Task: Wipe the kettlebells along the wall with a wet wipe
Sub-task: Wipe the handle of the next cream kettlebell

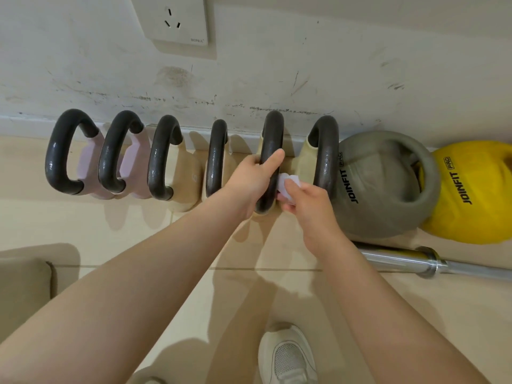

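Several kettlebells with dark handles stand in a row along the white wall: two pink ones (91, 167) at the left, then beige ones. My left hand (256, 177) grips the dark handle (273, 139) of the fifth kettlebell. My right hand (307, 200) holds a crumpled white wet wipe (288, 184) pressed against the right side of that same handle. The beige kettlebell (327, 159) to its right stands untouched. The fifth kettlebell's beige body is mostly hidden behind my hands.
A large grey kettlebell (382, 187) and a yellow one (476, 195) lie at the right against the wall. A chrome barbell (415, 261) lies on the tiled floor below them. A wall socket (171, 20) sits above. My white shoe (288, 358) is at the bottom.
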### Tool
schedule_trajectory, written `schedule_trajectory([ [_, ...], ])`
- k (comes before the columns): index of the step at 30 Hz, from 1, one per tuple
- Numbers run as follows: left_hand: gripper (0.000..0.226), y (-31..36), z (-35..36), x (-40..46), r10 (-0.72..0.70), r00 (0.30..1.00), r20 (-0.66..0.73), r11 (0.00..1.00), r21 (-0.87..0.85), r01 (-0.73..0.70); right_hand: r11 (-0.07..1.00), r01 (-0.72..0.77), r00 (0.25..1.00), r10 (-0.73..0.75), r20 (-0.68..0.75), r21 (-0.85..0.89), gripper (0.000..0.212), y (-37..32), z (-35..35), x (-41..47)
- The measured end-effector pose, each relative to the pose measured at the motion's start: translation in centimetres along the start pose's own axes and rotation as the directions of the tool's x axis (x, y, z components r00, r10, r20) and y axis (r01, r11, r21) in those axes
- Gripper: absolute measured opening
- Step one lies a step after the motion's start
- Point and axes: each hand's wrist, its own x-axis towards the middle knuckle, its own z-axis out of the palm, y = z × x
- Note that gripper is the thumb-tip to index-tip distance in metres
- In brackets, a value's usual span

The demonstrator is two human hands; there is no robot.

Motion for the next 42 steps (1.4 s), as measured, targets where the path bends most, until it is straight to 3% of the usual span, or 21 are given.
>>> schedule_trajectory([
  [4, 0.038, 0.8, 0.9, 0.6, -0.036, 0.991, -0.128, 0.996, 0.074, 0.046, 0.994, 0.104, 0.989, -0.099, -0.109, 0.043, 0.021, 0.9, -1.1, -1.2],
  [7, 0.033, 0.4, 1.3, 0.5, -0.042, 0.985, -0.168, 0.999, 0.027, 0.047, 0.978, 0.201, 0.950, -0.181, -0.255, 0.053, 0.018, 0.5, -2.4, -1.4],
  [14, 0.031, 0.2, 1.6, 0.0, -0.035, 0.980, -0.198, 0.999, -0.033, 0.029, 0.961, 0.252, 0.857, -0.165, -0.488, 0.117, 0.005, -0.5, -5.2, 0.6],
  [20, 0.037, 0.4, 2.1, 0.5, -0.024, 0.970, -0.240, 0.998, 0.054, 0.038, 0.985, 0.147, 0.951, -0.117, -0.286, 0.086, 0.022, -1.9, -4.6, 4.1],
  [21, 0.044, 0.4, 2.1, 0.4, 0.030, 0.968, -0.250, 0.993, 0.119, 0.000, 0.987, 0.138, 0.961, -0.113, -0.254, 0.083, 0.022, -2.0, -4.2, 4.6],
  [23, 0.058, 0.7, 2.1, -0.1, 0.307, 0.918, -0.249, 0.909, 0.363, -0.206, 0.987, 0.159, 0.955, -0.146, -0.259, 0.029, 0.016, -2.1, -4.0, 4.9],
  [25, 0.054, 1.6, 2.8, -1.0, 0.589, 0.797, -0.134, 0.725, 0.522, -0.449, 0.950, 0.250, 0.858, -0.306, -0.412, -0.185, 0.014, -1.8, -4.8, 4.4],
  [26, 0.048, 2.0, 3.4, -1.4, 0.636, 0.769, -0.068, 0.676, 0.529, -0.513, 0.902, 0.299, 0.752, -0.424, -0.504, -0.313, 0.016, -1.7, -5.6, 3.9],
  [28, 0.043, 2.4, 5.0, -1.4, 0.565, 0.825, -0.003, 0.728, 0.473, -0.497, 0.785, 0.406, 0.543, -0.619, -0.568, -0.468, 0.013, -1.6, -7.3, 2.8],
  [30, 0.045, 2.3, 6.6, -0.6, 0.357, 0.934, -0.004, 0.868, 0.372, -0.330, 0.709, 0.474, 0.456, -0.705, -0.543, -0.522, 0.007, -1.6, -8.8, 2.4],
  [32, 0.046, 1.9, 7.6, 0.1, 0.137, 0.991, -0.001, 0.954, 0.269, -0.131, 0.706, 0.465, 0.532, -0.705, -0.468, -0.535, 0.005, -2.0, -9.0, 2.8],
  [35, 0.034, 1.3, 7.8, 0.7, 0.057, 0.998, 0.026, 0.969, 0.240, -0.061, 0.834, 0.314, 0.829, -0.473, -0.298, -0.453, 0.013, -1.6, -6.9, 3.1],
  [37, 0.024, 1.4, 7.6, 0.8, 0.041, 0.999, 0.035, 0.982, 0.181, -0.046, 0.980, 0.200, 0.945, -0.186, -0.268, 0.025, 0.034, -1.6, -5.6, 2.8],
  [38, 0.019, 1.6, 7.5, 0.8, 0.021, 0.999, 0.046, 0.987, 0.157, -0.028, 0.953, 0.120, 0.972, -0.055, -0.229, 0.278, 0.045, -1.6, -5.4, 2.9],
  [39, 0.015, 1.8, 7.3, 0.8, 0.000, 0.999, 0.053, 0.988, 0.152, -0.008, 0.908, 0.072, 0.980, 0.013, -0.198, 0.413, 0.051, -1.4, -5.7, 3.1],
  [40, 0.013, 2.1, 7.2, 0.8, -0.016, 0.998, 0.059, 0.988, 0.157, 0.006, 0.883, 0.040, 0.984, 0.047, -0.173, 0.467, 0.049, -1.4, -5.8, 3.5],
  [42, 0.012, 2.4, 7.1, 0.8, -0.017, 0.997, 0.073, 0.988, 0.155, 0.005, 0.931, 0.021, 0.983, 0.047, -0.176, 0.363, 0.024, -1.8, -5.9, 4.5],
])
